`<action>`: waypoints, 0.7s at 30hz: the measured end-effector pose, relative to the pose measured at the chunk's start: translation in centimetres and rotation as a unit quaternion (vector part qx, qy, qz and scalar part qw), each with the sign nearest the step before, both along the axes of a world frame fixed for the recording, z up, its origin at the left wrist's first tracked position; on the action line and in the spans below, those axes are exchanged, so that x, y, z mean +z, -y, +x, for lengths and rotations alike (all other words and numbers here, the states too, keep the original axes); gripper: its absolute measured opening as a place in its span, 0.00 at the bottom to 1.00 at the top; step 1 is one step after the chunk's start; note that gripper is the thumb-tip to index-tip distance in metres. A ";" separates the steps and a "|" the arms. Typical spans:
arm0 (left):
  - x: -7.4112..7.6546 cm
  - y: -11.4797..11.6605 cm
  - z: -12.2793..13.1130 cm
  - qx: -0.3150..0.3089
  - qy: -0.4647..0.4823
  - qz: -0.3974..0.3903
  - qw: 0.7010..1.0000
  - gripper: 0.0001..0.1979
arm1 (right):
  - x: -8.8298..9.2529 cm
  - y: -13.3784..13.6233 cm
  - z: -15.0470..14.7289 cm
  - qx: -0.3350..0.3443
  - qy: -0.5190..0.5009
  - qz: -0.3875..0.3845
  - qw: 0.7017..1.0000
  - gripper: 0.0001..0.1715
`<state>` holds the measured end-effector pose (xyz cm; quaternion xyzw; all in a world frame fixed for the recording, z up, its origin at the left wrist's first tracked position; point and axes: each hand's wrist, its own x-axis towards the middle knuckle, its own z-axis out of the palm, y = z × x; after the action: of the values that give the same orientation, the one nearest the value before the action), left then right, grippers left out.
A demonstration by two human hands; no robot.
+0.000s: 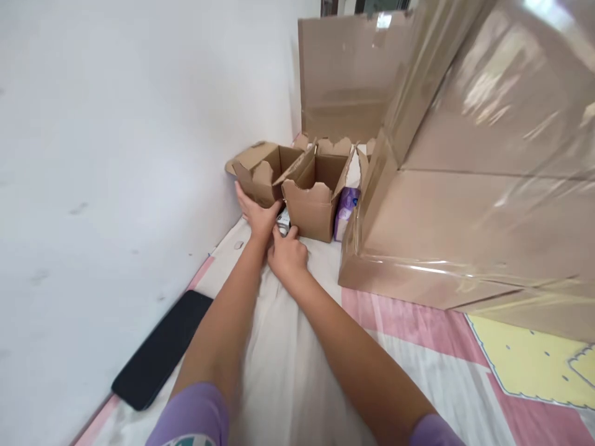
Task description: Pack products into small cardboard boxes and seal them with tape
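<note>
My left hand point(259, 217) is wrapped round the near side of an open cardboard box point(261, 191), fingers on its left and thumb on its right. This box leans, tilted, close to the wall. Just to the right stands a second open cardboard box point(310, 214), upright with its flaps raised. Low in the gap between the two is a small white box point(283, 218), partly hidden. My right hand point(288, 253) is closed at its near end, with the fingertips partly out of sight.
A purple pack point(344, 214) stands right of the second box. A large taped cardboard box point(469, 217) fills the right side. The white wall point(116, 155) runs along the left, with a black phone point(162, 348) beside it on the patterned sheet point(409, 322).
</note>
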<state>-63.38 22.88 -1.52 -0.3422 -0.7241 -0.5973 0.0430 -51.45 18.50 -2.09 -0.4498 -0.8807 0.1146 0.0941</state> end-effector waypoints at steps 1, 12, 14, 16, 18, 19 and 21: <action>-0.2 0.1 0.1 0.011 0.000 0.007 1.000 0.63 | 0.0 0.0 0.2 0.008 -0.006 0.004 1.000 0.35; -0.2 4.1 2.3 0.043 0.015 0.037 0.998 0.58 | 0.5 0.6 1.3 -0.049 -0.167 -0.035 0.984 0.35; -0.3 4.2 2.2 0.062 0.005 0.039 0.997 0.58 | 0.5 0.7 1.3 -0.056 -0.182 -0.032 0.981 0.39; -0.6 4.0 2.0 0.092 -0.003 0.029 0.995 0.58 | 0.3 0.6 1.1 -0.054 -0.194 -0.020 0.979 0.44; -0.8 3.7 1.9 0.119 -0.008 0.013 0.993 0.59 | 0.0 0.5 1.0 -0.046 -0.198 -0.009 0.979 0.46; -0.9 3.6 1.9 0.128 -0.010 0.006 0.992 0.59 | -0.2 0.4 0.9 -0.044 -0.198 -0.007 0.979 0.45; -1.0 3.5 1.9 0.134 -0.014 0.002 0.991 0.58 | -0.5 0.2 0.7 -0.047 -0.202 -0.011 0.978 0.45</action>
<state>-61.52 19.40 -2.48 -0.2503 -0.7617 -0.5826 0.1330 -50.71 18.35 -2.55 -0.4590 -0.8204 0.2080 0.2700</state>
